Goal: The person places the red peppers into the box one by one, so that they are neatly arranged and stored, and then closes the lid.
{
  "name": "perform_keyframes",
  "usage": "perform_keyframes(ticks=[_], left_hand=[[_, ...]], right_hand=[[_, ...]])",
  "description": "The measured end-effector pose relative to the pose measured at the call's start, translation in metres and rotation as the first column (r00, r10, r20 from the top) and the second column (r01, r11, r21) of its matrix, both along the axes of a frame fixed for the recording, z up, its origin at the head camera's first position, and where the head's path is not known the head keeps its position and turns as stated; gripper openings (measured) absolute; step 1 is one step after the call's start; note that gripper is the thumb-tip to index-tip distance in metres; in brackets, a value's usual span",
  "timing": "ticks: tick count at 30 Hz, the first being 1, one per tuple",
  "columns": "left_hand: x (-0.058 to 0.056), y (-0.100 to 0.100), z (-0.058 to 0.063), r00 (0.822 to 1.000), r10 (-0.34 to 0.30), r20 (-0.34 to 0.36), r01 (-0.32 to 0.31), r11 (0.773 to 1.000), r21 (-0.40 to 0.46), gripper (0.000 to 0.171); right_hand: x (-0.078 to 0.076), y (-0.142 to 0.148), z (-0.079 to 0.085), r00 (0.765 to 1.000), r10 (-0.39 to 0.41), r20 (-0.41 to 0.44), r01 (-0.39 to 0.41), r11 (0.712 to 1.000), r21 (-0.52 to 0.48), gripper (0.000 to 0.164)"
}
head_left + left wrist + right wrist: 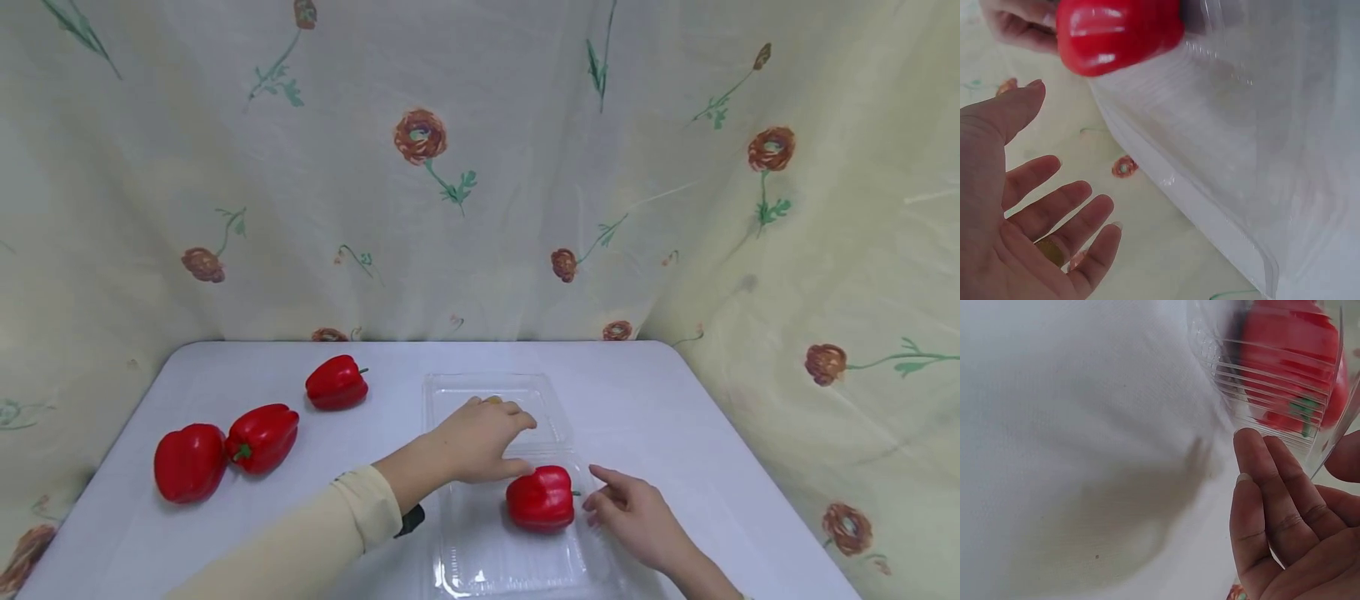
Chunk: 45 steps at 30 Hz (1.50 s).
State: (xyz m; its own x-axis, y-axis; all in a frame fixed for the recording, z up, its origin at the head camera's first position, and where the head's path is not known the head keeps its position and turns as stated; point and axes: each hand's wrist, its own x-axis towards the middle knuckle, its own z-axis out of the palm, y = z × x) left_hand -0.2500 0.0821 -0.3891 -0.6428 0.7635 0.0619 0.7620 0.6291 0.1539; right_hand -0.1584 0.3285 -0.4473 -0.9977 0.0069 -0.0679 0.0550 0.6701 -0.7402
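Observation:
A red bell pepper [542,500] lies in the near half of a clear plastic clamshell box [480,575], whose lid [551,400] is folded back flat behind it. My left hand [483,442] hovers over the hinge side with fingers spread; in the left wrist view the palm [991,231] holds nothing and the pepper [1119,34] is just beyond the thumb. At the right rim of the box is my right hand [637,517]. In the right wrist view its extended fingers [1275,481] are at the ribbed wall, the thumb near the rim; a firm grip is not visible.
Two red bell peppers [190,463] [262,437] lie side by side at the left of the white table [360,450]. Another bell pepper [337,383] sits further back, left of the lid. A flowered curtain [495,250] hangs behind and beside the table.

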Motion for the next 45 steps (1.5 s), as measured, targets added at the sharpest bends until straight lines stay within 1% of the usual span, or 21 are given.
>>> perform_keyframes(ticks=[3,7,10,14,18,21,26,30,35,37,41,45], left_hand=[[-0.005,-0.008,0.005,1.0,0.013,-0.015,-0.013,1.0,0.003,0.056],[-0.012,-0.02,0.007,0.999,0.031,-0.009,-0.031,0.999,0.009,0.057],[-0.018,-0.032,0.005,0.998,0.06,0.001,-0.06,0.998,0.02,0.057],[-0.026,-0.051,-0.001,0.994,0.112,0.015,-0.113,0.993,0.038,0.057],[-0.027,-0.067,-0.007,0.988,0.147,0.04,-0.149,0.987,0.054,0.057],[-0.026,-0.077,-0.01,0.985,0.168,0.046,-0.171,0.983,0.068,0.059],[-0.028,-0.092,-0.01,0.975,0.217,0.043,-0.219,0.972,0.082,0.062],[-0.031,-0.105,-0.008,0.962,0.271,0.038,-0.273,0.959,0.072,0.067],[-0.035,-0.125,-0.011,0.949,0.313,0.043,-0.315,0.947,0.06,0.071],[-0.036,-0.134,-0.012,0.945,0.324,0.046,-0.326,0.943,0.061,0.071],[-0.037,-0.146,-0.01,0.937,0.345,0.051,-0.348,0.935,0.066,0.072],[-0.04,-0.159,-0.005,0.94,0.34,0.028,-0.341,0.937,0.075,0.068]], right_hand=[[-0.001,0.001,0.0,1.0,-0.017,-0.003,0.017,1.0,0.004,0.044],[-0.002,0.001,0.0,1.0,-0.023,0.001,0.023,1.0,-0.004,0.044],[-0.002,0.0,0.0,1.0,-0.013,-0.002,0.013,1.0,-0.01,0.044],[-0.002,-0.001,0.0,1.0,-0.015,-0.006,0.015,1.0,-0.006,0.044],[-0.001,-0.002,0.0,1.0,-0.024,-0.007,0.024,1.0,0.0,0.044],[-0.002,-0.003,0.0,1.0,-0.025,-0.005,0.025,1.0,-0.001,0.043],[-0.002,-0.005,0.001,0.999,-0.043,0.007,0.043,0.999,0.002,0.043],[-0.003,-0.007,0.002,0.998,-0.061,0.018,0.061,0.998,0.009,0.042],[-0.004,-0.007,0.001,0.998,-0.051,0.024,0.051,0.999,0.004,0.043],[-0.004,-0.008,0.001,0.998,-0.048,0.028,0.048,0.999,0.005,0.043],[-0.004,-0.009,0.001,0.998,-0.055,0.024,0.055,0.998,0.015,0.043],[-0.004,-0.008,0.003,0.998,-0.063,0.013,0.062,0.998,0.025,0.043]])
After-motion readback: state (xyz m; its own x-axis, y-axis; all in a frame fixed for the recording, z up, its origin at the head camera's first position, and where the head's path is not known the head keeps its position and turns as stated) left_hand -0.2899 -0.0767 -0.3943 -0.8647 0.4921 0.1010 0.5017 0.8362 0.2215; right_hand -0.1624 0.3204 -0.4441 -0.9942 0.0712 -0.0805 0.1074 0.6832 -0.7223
